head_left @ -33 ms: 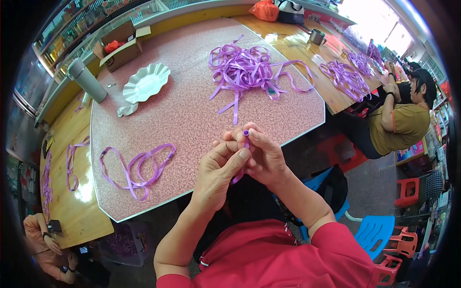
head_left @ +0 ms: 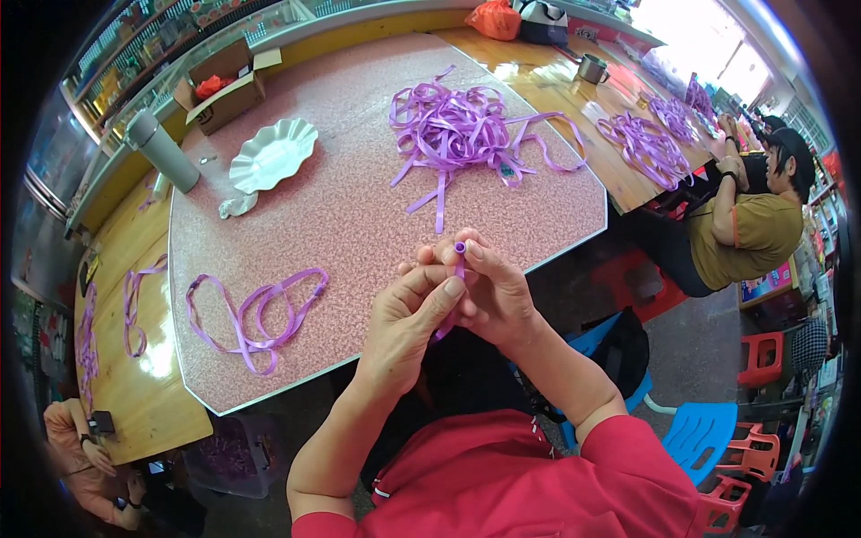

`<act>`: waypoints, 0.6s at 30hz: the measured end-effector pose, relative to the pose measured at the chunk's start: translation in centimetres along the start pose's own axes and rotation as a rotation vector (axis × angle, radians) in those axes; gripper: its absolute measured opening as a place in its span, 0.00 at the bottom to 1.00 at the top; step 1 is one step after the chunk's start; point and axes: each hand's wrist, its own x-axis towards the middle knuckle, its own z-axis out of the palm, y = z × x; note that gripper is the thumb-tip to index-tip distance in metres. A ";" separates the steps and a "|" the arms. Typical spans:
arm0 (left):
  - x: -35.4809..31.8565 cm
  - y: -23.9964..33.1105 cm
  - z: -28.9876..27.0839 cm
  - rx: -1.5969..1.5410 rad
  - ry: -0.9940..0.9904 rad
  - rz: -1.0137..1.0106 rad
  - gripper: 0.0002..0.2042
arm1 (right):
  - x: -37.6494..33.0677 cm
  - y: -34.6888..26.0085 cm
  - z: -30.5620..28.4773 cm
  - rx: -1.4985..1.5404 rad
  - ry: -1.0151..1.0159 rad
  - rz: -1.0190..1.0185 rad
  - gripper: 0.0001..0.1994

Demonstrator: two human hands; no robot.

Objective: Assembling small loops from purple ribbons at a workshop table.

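A purple ribbon (head_left: 460,261) is pinched between my two hands just past the table's near edge. Its upper end is rolled into a small tight coil, which pokes up between the fingertips of my right hand (head_left: 500,291). My left hand (head_left: 404,318) is closed lower on the same ribbon, its thumb pressed against it. The ribbon's tail hangs below my fingers, partly hidden. Beyond my hands lies a tangled heap of purple ribbons (head_left: 453,125). To the left, a looped purple ribbon (head_left: 256,344) lies by itself on the pink speckled table (head_left: 350,215).
A white scalloped plate (head_left: 273,154), a grey flask (head_left: 161,152) and an open cardboard box (head_left: 231,100) stand at the left back. More ribbons (head_left: 646,143) lie by a co-worker (head_left: 753,220) on the right. Another person (head_left: 81,457) sits lower left. A blue chair (head_left: 700,435) stands right.
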 end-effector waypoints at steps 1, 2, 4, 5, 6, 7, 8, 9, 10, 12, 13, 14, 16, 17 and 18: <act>-0.1 0.1 -0.2 0.001 0.001 0.000 0.07 | 0.0 -0.3 -0.1 0.033 -0.073 0.041 0.06; -0.3 0.2 -0.3 0.005 -0.029 -0.012 0.07 | 0.1 -0.7 -0.2 0.067 -0.147 0.081 0.04; -0.8 0.2 -0.8 0.010 -0.062 -0.026 0.08 | 0.5 -1.4 -0.5 0.081 -0.157 -0.025 0.05; -1.2 0.2 -1.1 0.082 -0.067 -0.019 0.08 | 0.8 -1.9 -0.7 0.094 -0.165 -0.133 0.05; -1.6 0.1 -1.5 0.155 -0.072 -0.012 0.09 | 0.8 -2.8 -0.8 0.095 -0.164 -0.136 0.05; -2.2 0.3 -2.1 0.156 -0.068 -0.015 0.09 | 0.8 -4.0 -0.9 0.114 -0.146 -0.158 0.06; -2.9 0.6 -2.8 0.181 -0.092 -0.055 0.09 | 0.9 -5.1 -1.0 0.136 -0.130 -0.180 0.06; -3.6 0.9 -3.4 0.206 -0.114 -0.095 0.10 | 1.1 -6.1 -1.3 0.183 -0.133 -0.190 0.06; -4.4 1.2 -4.1 0.208 -0.111 -0.095 0.10 | 1.3 -7.3 -1.5 0.228 -0.136 -0.202 0.06; -5.9 1.7 -5.4 0.278 -0.178 -0.041 0.11 | 1.6 -9.8 -2.9 0.235 -0.127 -0.254 0.06; -6.7 2.2 -5.8 0.276 -0.155 -0.044 0.11 | 1.8 -11.0 -3.7 0.239 -0.117 -0.307 0.06; -7.3 2.3 -6.6 0.278 -0.157 -0.046 0.11 | 1.9 -12.2 -4.5 0.259 -0.128 -0.342 0.07; -8.6 2.9 -8.6 0.209 -0.226 0.055 0.09 | 2.1 -14.4 -6.2 0.286 -0.143 -0.371 0.07; -9.0 3.3 -9.0 0.246 -0.190 0.103 0.10 | 2.2 -15.4 -7.0 0.272 -0.150 -0.405 0.08; -9.5 3.9 -9.4 0.249 -0.189 0.103 0.10 | 2.2 -16.5 -7.8 0.258 -0.158 -0.439 0.08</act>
